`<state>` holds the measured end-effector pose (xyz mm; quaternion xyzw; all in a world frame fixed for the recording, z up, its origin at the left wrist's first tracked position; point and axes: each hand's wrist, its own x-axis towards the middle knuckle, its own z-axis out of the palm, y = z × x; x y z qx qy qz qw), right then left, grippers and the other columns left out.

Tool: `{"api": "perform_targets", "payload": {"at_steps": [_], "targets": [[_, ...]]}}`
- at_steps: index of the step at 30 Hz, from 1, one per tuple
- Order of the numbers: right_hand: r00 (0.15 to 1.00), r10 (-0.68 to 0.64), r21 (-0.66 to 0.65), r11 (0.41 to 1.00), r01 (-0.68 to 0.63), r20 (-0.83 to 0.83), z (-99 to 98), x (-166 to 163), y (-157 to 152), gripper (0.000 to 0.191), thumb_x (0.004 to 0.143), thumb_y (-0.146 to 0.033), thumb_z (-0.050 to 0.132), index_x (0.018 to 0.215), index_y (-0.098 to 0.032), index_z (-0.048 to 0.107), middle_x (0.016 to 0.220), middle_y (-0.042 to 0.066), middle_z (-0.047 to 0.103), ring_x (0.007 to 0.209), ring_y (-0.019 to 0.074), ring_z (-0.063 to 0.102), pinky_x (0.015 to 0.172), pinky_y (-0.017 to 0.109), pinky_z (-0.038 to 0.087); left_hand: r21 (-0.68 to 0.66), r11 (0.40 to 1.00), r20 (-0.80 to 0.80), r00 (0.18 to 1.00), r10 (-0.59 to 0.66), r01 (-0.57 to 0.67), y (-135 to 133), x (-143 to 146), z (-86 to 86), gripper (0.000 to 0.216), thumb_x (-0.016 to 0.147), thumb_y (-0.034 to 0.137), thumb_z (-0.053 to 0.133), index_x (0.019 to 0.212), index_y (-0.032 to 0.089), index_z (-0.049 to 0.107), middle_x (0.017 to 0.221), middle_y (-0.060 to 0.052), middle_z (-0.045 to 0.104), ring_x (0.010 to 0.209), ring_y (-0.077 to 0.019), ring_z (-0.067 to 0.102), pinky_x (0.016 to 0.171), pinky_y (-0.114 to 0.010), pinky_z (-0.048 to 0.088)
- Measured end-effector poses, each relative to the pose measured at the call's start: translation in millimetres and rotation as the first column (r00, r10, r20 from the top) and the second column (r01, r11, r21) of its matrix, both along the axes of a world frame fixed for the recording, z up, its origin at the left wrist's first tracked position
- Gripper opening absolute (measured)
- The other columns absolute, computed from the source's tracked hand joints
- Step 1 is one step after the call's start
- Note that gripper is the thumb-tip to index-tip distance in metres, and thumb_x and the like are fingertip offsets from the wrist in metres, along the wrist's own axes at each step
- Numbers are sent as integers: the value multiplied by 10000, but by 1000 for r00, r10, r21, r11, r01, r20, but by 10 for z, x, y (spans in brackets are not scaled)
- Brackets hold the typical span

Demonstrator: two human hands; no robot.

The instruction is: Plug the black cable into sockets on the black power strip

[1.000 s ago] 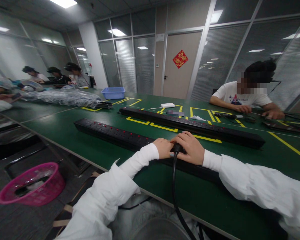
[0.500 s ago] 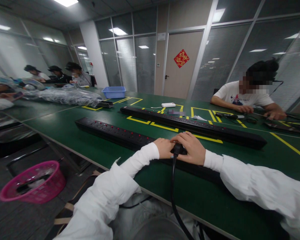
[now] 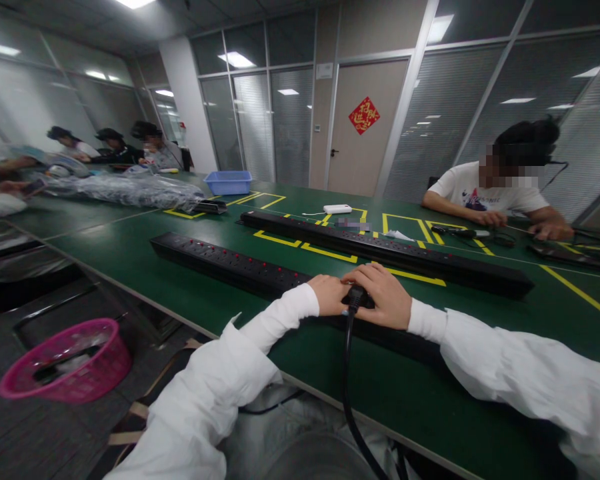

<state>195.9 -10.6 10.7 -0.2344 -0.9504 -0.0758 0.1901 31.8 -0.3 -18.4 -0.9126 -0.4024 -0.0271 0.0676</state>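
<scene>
A long black power strip with red switches lies across the green table in front of me. Both my hands rest on its middle. My left hand is curled on the strip beside a black plug. My right hand lies over the plug, its fingers bent around it. A thick black cable drops from the plug over the table's near edge toward my lap. Both my sleeves are white.
A second long black power strip lies behind, along yellow tape marks. A white power bank, a blue bin and plastic-wrapped goods sit farther back. A person in white works at right; others sit far left. A pink basket stands on the floor.
My hands and the plug have stayed in place on the strip. Only the view has shifted slightly.
</scene>
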Motion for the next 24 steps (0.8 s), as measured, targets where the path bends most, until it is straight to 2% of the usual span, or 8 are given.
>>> {"api": "perform_targets", "payload": {"at_steps": [12,17,24], "targets": [[1000,-15,5,1000,15,-8,4,-4,-10,425,728,-493,460,989,-158,488,917,101,523,848,227,460,794,383,301,-2,1000,-14,1000,14,-14,-17,11,18,361,762,451,368,909,164,531,853,-95,609,764,-246,590,668,-351,461],[1000,7,20,1000,-7,-3,16,17,-7,377,745,-470,455,961,-164,502,899,96,535,841,219,467,794,374,312,-24,1000,-13,1000,17,-18,-23,12,33,402,790,468,310,817,150,555,816,-102,612,755,-250,590,663,-356,455],[995,-37,13,999,39,-90,12,61,9,340,782,-430,425,986,-169,504,877,88,549,827,212,483,740,336,347,-52,998,70,997,-15,19,-43,22,58,426,780,536,298,910,194,516,974,-55,581,848,-233,570,716,-335,435]]}}
